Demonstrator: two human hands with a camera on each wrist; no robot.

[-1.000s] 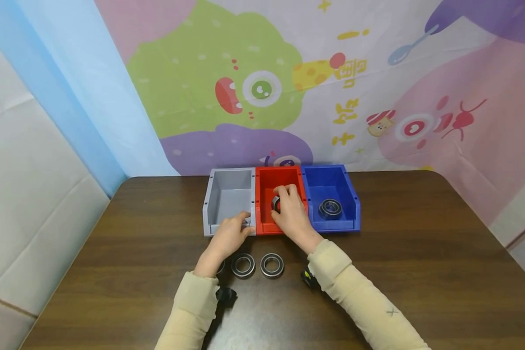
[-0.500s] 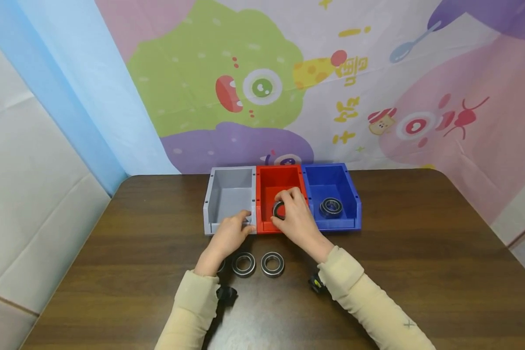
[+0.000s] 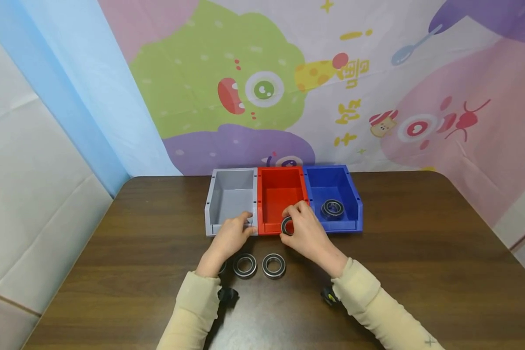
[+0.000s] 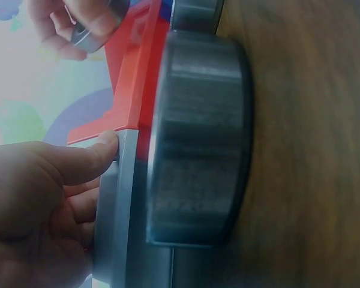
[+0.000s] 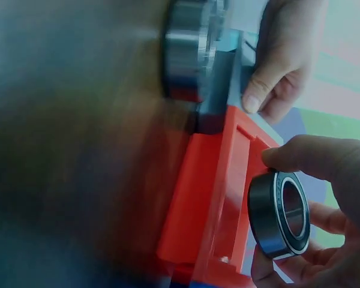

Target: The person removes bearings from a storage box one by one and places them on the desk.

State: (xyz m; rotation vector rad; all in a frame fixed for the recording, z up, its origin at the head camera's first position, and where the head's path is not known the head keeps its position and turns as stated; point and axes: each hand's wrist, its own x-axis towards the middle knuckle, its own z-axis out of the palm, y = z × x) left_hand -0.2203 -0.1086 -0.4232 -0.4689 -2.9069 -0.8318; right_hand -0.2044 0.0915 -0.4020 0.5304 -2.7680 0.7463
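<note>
Where the brown wooden table (image 3: 420, 253) meets the cartoon-printed backdrop (image 3: 288, 82), three bins stand side by side, walls touching; the red bin (image 3: 280, 192) in the middle serves as landmark for all entries below.

Grey bin (image 3: 229, 197): touching the red bin's left wall. Nothing visible inside.

Blue bin (image 3: 332, 182): touching the red bin's right wall. Holds one bearing (image 3: 332, 208) lying flat near its front.

Left hand (image 3: 229, 238): at the front lip where grey bin meets red bin; fingers curled against the grey bin's front edge, thumb tip pressing the rim at the seam, as the left wrist view shows (image 4: 42, 198). Holds no loose item.

Right hand (image 3: 308, 236): just over the red bin's front edge. Thumb and fingers pinch a black bearing with a steel inner ring (image 5: 280, 214), held upright on edge above the front lip, clear of the bin floor.

Two loose bearings: lying flat on the table in front of the red bin, just beside each other, one (image 3: 245, 265) toward the left hand, the other (image 3: 273, 265) to its right.
</note>
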